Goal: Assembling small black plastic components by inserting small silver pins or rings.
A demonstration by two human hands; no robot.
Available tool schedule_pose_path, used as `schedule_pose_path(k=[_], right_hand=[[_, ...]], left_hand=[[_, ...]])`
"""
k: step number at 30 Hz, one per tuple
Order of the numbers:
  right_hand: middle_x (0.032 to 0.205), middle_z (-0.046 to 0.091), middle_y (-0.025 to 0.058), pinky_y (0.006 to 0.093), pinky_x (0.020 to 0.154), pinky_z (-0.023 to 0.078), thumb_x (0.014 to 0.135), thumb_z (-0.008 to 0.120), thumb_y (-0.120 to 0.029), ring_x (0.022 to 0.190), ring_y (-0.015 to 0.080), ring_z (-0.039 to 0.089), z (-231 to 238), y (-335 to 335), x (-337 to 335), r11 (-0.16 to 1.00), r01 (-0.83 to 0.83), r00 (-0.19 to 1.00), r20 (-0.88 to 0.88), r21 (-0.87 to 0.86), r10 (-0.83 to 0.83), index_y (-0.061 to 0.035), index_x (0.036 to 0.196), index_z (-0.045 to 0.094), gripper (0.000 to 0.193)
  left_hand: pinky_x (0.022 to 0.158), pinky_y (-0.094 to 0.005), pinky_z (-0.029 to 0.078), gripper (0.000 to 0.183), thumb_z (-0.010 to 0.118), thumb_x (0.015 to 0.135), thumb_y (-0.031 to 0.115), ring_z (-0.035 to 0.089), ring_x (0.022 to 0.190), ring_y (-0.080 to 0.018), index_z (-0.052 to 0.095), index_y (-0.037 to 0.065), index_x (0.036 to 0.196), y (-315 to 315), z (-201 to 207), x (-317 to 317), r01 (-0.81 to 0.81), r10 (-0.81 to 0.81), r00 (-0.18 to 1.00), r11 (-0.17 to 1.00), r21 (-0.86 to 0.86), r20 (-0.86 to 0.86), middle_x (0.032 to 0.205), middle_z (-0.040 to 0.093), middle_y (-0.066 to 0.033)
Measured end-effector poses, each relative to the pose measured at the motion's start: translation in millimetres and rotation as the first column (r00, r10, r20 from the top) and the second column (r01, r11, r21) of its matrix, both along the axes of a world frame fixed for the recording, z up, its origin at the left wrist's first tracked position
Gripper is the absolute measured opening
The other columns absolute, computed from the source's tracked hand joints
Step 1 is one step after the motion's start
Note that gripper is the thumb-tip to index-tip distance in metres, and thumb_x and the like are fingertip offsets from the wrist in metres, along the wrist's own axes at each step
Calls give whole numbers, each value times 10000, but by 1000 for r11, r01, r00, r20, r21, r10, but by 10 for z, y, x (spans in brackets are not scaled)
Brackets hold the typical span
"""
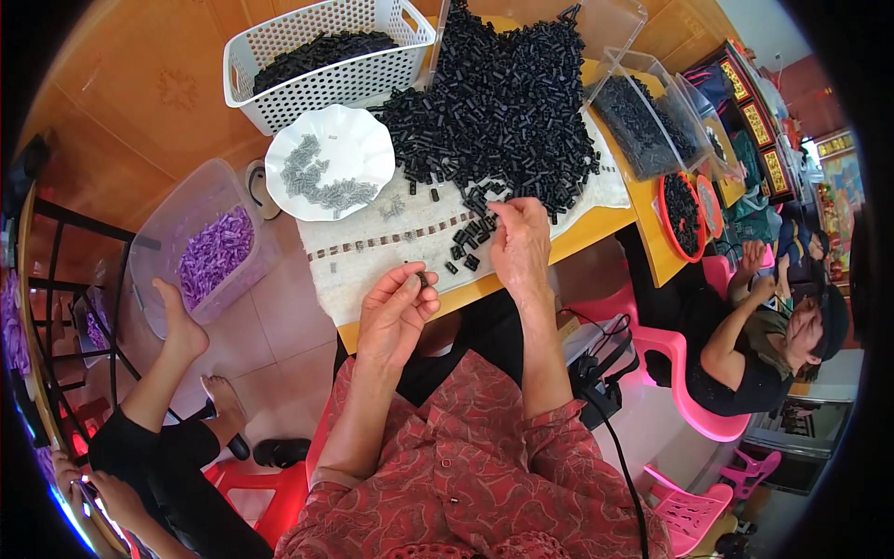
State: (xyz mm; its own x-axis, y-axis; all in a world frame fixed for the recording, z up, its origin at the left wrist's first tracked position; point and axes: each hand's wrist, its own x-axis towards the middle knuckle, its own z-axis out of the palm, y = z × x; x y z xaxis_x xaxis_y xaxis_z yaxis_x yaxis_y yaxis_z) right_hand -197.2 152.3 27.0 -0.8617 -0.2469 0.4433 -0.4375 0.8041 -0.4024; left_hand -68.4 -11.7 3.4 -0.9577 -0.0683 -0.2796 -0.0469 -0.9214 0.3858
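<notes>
My left hand is raised over the table's front edge, thumb and fingers pinched on a small dark piece. At the near edge of a large heap of small black plastic pieces, my right hand has its thumb and fingertips together. Whether a piece is between them is too small to make out. Several loose black pieces lie by its fingers on a white cloth. A row of small brown and metallic parts runs across the cloth to the left.
A white scalloped plate holds small clear parts. Behind it stands a white perforated basket of black pieces. Clear bins and a red tray are at right. A tub of purple pieces sits left. Other people sit on both sides.
</notes>
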Motion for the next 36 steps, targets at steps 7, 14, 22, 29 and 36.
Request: schedule_pose_path(k=[7,14,22,29,36], right_hand=[[981,554,126,412,810,445,673,595,106,927,323,539,-3,25,-11,996,-86,996,-9,-39,86,-108,929,693,347],[978,578,142,394,785,477,750,601,83,907,319,573,-45,169,-18,974,20,999,42,-224,-11,-63,910,671,228],[899,594,127,378,730,490,765,654,42,828,302,591,-24,146,54,973,-32,995,81,-230,52,-53,887,675,156],[859,599,130,413,706,485,763,696,-34,827,326,592,83,40,10,999,-18,994,108,-43,22,-72,873,702,117],[850,602,141,436,710,492,792,673,-43,819,341,607,128,-59,-57,980,-50,992,128,192,25,-64,902,704,116]], left_hand=[[721,-295,525,231,568,949,49,612,820,-164,598,-18,1169,2,0,8,-2,2,1000,1000,5,-2,1036,647,-148],[744,-306,565,213,557,957,43,661,831,-163,608,-13,1156,-6,-39,2,2,-1,999,1000,25,-37,1042,668,-148],[749,-310,565,210,557,956,42,659,835,-169,609,-12,1152,2,-43,1,5,-3,999,1000,27,-52,1040,666,-148],[758,-310,564,208,563,954,46,658,838,-171,612,-11,1147,5,-48,6,7,-6,999,1000,23,-51,1045,665,-147],[763,-308,540,208,554,959,57,623,852,-170,605,-5,1151,-6,-56,12,7,-8,1000,1000,-20,-26,1049,650,-141]])
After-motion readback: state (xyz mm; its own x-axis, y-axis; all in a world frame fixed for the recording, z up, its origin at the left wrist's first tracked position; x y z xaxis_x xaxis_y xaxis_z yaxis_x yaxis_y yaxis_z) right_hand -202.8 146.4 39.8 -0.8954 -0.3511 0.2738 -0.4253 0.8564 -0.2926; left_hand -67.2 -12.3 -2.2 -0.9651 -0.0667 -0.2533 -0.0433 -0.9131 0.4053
